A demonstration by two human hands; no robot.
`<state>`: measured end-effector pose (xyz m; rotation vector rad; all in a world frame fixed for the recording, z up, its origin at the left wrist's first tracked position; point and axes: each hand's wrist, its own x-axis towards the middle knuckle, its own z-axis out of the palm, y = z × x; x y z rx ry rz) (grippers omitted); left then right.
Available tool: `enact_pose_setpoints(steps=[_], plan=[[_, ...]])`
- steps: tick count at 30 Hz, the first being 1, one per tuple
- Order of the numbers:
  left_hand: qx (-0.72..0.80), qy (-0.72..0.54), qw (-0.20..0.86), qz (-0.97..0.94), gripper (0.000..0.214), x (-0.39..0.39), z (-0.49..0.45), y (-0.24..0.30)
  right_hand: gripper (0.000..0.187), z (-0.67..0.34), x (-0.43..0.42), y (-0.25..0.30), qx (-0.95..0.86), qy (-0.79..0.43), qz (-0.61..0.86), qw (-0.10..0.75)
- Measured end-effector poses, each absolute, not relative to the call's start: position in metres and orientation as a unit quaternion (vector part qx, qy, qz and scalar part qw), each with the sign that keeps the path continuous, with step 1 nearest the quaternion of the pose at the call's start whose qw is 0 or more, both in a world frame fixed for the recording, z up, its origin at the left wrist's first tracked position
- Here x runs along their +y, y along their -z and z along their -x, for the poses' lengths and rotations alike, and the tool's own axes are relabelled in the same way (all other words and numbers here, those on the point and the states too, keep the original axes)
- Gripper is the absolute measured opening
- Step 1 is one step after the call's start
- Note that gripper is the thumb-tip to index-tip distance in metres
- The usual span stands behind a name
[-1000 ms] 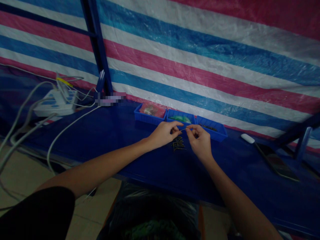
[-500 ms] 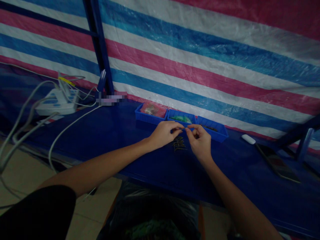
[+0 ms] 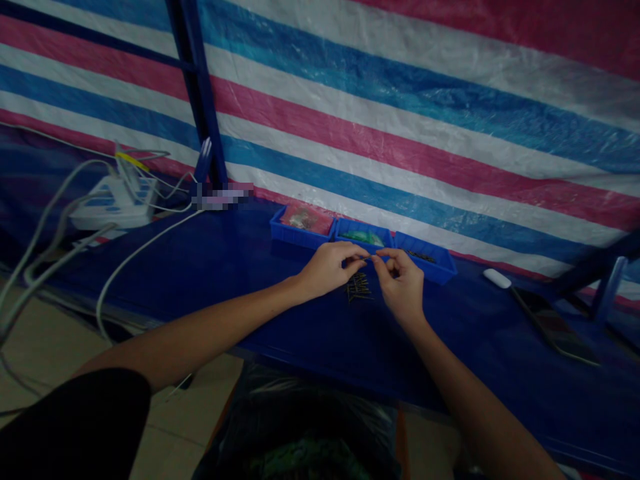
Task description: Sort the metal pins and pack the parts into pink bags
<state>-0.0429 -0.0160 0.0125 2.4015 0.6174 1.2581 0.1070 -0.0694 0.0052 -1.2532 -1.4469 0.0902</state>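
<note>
My left hand (image 3: 330, 268) is closed in a pinch on a thin dark screw (image 3: 367, 258). At the other end of that piece, the thumb and forefinger of my right hand (image 3: 401, 283) are pinched together, so the two sets of fingertips almost meet. Fine detail of the piece is too small to make out. Just below the fingertips, several similar thin screws (image 3: 359, 287) lie in a small group on the blue table (image 3: 310, 333).
Behind my hands stand three blue bins: one with a reddish bag (image 3: 310, 220), one with green-tinted plastic (image 3: 363, 237), one with dark slim pieces (image 3: 419, 256). A white case (image 3: 497, 279) and a phone (image 3: 553, 325) lie right. A power strip (image 3: 115, 203) with cables sits left.
Hardly anything differs. My right fingers have shifted very slightly at the small piece, while both hands stay in the same place.
</note>
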Motion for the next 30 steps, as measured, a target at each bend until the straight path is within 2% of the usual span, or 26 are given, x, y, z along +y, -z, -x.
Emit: enact_pose_setpoints(steps=[15, 30], plan=[[0.214, -0.430, 0.172, -0.860, 0.012, -0.012, 0.043, -0.006, 0.013, -0.111, -0.069, -0.004, -0.634, -0.011, 0.545, 0.549], [0.172, -0.392, 0.113, -0.896, 0.028, -0.005, 0.049, -0.005, 0.014, -0.115, -0.071, -0.007, -0.685, 0.044, 0.523, 0.505]])
